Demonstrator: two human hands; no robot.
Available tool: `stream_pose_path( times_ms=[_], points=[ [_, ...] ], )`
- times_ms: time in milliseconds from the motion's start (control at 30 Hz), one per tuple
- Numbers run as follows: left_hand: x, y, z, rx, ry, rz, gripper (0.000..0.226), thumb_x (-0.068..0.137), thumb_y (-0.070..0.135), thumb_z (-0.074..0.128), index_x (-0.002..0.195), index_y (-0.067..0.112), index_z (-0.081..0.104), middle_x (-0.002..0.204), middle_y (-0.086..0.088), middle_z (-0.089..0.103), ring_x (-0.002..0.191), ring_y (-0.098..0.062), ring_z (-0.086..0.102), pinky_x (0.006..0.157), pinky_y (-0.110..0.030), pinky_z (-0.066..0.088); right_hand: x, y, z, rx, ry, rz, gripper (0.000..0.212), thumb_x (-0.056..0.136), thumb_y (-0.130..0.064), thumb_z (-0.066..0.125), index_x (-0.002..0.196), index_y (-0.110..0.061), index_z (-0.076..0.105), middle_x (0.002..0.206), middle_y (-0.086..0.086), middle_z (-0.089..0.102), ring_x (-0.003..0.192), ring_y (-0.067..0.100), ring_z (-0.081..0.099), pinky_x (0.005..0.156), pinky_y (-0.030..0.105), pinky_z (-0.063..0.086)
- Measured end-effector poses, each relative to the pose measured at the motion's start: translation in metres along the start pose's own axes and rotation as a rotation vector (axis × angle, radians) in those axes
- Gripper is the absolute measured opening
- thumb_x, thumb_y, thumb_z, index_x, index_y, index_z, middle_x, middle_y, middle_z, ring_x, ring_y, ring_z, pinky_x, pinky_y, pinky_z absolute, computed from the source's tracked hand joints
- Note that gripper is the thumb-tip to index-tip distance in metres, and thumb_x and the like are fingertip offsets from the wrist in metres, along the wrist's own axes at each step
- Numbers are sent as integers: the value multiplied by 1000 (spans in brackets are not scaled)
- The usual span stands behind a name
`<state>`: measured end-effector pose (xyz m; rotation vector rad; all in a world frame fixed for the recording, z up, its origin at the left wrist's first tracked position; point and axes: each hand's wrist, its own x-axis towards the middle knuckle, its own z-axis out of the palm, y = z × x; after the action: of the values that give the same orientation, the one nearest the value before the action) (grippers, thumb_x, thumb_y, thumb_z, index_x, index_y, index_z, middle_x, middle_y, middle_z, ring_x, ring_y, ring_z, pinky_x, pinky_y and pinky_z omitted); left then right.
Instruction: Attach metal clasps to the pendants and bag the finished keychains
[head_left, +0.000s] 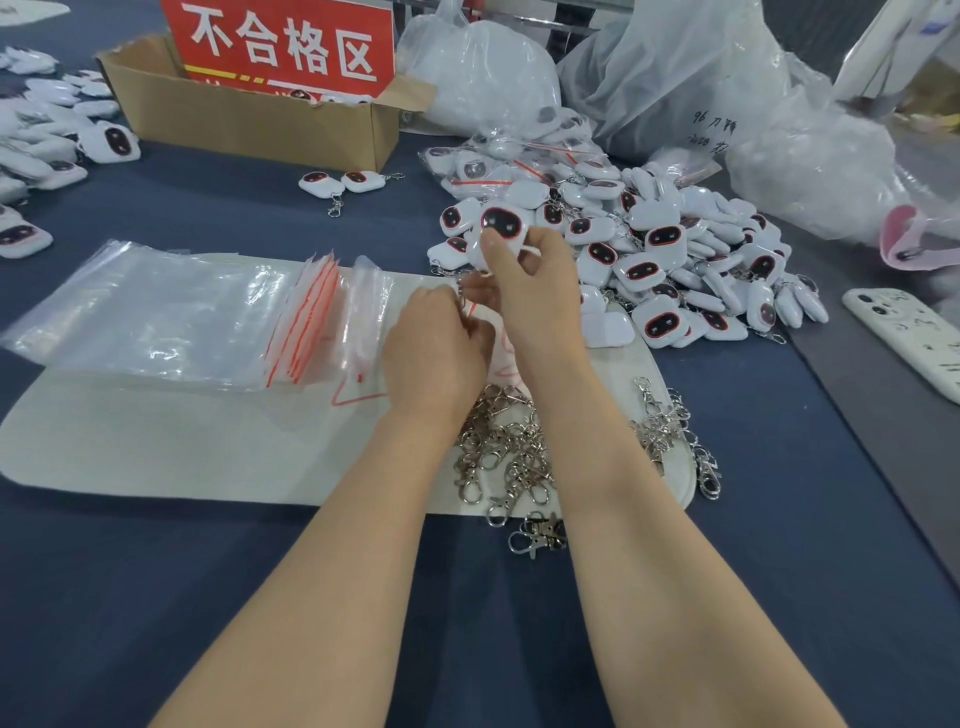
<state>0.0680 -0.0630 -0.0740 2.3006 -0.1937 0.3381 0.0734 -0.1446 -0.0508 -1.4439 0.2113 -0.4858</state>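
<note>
Right hand (530, 280) sits just above the middle of the frame. I can see its thumb and fingers curled round a white pendant (501, 224) with a dark, red-rimmed face, held at the near edge of the big pendant heap (675, 260). Left hand (441, 338) is just below and to the left of it, fingers curled tight. At its fingertips I make out a small bit of metal, seemingly a clasp (464, 304), though most of it is hidden.

Loose clasps (498, 447) lie in the lower middle, between and under the forearms, on a pale mat (156, 441). Clear zip bags (156, 312) with red strips are stacked at centre left on that mat. I also see a cardboard box (249, 119) with a red sign (280, 41) at upper left, and a phone (909, 338) at the right edge on the blue table (156, 597).
</note>
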Motion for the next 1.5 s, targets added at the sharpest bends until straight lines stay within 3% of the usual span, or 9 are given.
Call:
stream_pose_path(
  times_ms=[300,467,567,700,800,933,1067,1200,1500],
  points=[
    [10,-1,-5,-347,104,-303,8,86,20,57,83,13,59,81,2,61,79,-19,58,66,-24,38,1,9,-4,-393,-6,58,20,87,-20,65,90,-18,45,91,13,67,80,22,70,83,46,54],
    [10,2,-8,-470,156,-291,7,86,19,58,81,15,57,71,6,59,69,-12,58,56,-14,38,0,2,-4,-660,-168,-45,8,89,-19,61,85,-16,55,73,2,61,75,23,63,72,38,52],
    [8,5,-6,-449,172,-200,8,87,17,58,80,16,55,75,5,60,72,-13,58,63,-19,42,1,4,-6,-775,-236,-49,19,95,-20,54,79,-13,60,55,-6,45,52,10,40,51,23,32],
    [5,6,-3,-382,170,-62,5,87,16,58,82,14,57,90,-5,64,77,-15,58,72,-30,47,2,8,-5,-631,-142,70,20,95,-25,56,110,-13,53,87,0,64,75,13,56,65,24,42],
    [4,7,-1,-360,170,12,6,87,16,58,82,13,56,91,-4,61,76,-16,58,73,-35,48,2,6,-9,-419,-11,149,14,90,-22,64,91,-8,60,77,2,67,69,11,64,61,23,50],
    [4,6,1,-336,140,78,6,87,14,57,82,11,57,91,-4,57,80,-21,59,76,-39,49,-1,3,-16,-202,-80,175,33,93,-11,54,61,-12,59,50,-3,55,43,5,49,42,15,38],
    [2,8,-2,-387,221,135,3,84,6,56,81,6,58,87,-3,55,75,-16,54,71,-30,46,-1,0,-14,-625,-243,11,21,92,-12,54,82,-21,69,64,-6,56,64,10,49,56,23,35],
    [2,11,-6,-459,310,148,3,84,5,56,81,5,58,87,-4,55,73,-13,52,68,-21,43,-1,-3,-14,-792,-291,-40,25,95,-17,52,114,-14,69,105,12,66,98,17,55,76,23,43],
    [4,15,-13,-561,432,171,5,90,11,52,85,10,52,104,-3,57,99,-9,51,84,-9,34,2,-32,6,-693,-270,-191,36,95,-8,44,129,-12,57,128,3,61,120,16,54,99,26,40]
  ],
)
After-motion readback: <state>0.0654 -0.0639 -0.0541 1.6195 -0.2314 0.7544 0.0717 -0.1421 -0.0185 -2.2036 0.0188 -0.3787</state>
